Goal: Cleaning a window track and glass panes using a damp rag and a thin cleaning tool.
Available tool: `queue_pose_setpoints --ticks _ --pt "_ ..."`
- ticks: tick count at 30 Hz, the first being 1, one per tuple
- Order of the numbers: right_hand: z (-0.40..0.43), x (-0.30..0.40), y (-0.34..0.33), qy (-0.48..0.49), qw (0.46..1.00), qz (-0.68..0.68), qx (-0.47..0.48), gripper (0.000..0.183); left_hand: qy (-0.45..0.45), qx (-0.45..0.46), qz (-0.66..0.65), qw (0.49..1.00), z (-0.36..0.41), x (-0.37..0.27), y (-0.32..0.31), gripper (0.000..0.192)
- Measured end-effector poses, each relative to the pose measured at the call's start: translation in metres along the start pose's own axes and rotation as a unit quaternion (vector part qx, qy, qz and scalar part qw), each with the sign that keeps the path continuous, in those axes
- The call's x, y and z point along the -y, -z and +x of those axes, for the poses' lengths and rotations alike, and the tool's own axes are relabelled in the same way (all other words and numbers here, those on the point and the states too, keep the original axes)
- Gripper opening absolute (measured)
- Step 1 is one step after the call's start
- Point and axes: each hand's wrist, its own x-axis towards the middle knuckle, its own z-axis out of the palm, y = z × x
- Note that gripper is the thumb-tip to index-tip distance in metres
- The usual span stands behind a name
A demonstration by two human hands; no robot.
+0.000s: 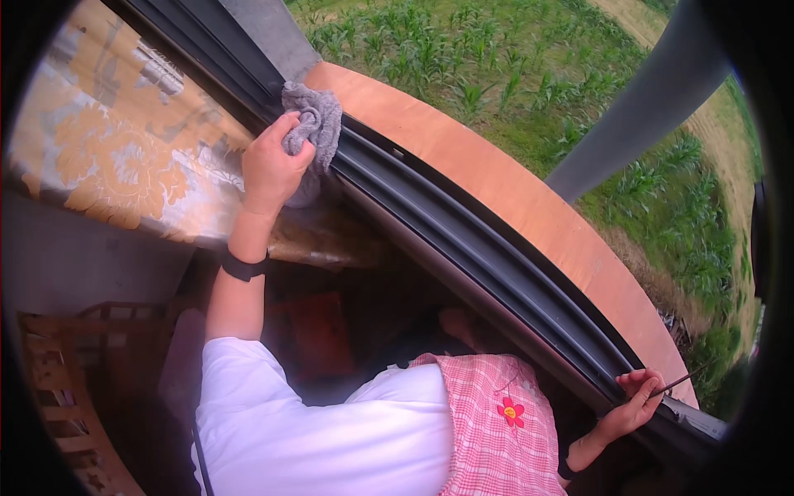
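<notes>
My left hand [277, 162] grips a bunched grey terry cloth [321, 124]. It presses the cloth onto the dark metal window track [459, 229], near the track's upper left part. At the track's lower right end is my right hand [634, 403], its fingers curled. A thin dark rod [682, 379] sticks out from between its thumb and fingers, pointing outward over the sill. The part of the rod inside the hand is hidden.
Beyond the track runs an orange-brown sill [496, 177], with young maize plants [471, 96] outside. A grey post [645, 105] crosses the outdoor view. A floral curtain [124, 161] hangs at the left. Below are a wooden slatted rail [59, 397] and a red object [319, 335].
</notes>
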Motion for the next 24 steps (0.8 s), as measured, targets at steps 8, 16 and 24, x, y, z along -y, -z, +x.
queue_pose_setpoints --ticks 8,16,24 --pt "-0.011 0.014 -0.002 0.009 1.0 0.018 -0.021 0.026 -0.004 0.247 -0.385 0.889 -0.069 -0.113 0.009 0.018" --pt "-0.036 0.071 -0.057 0.067 0.971 0.207 0.102 0.026 0.072 0.344 -0.777 0.523 -0.073 -0.183 0.015 0.022" --pt "-0.086 0.127 -0.137 -0.056 0.912 0.145 0.381 0.04 0.011 0.444 -0.82 0.362 -0.042 -0.162 0.039 0.023"
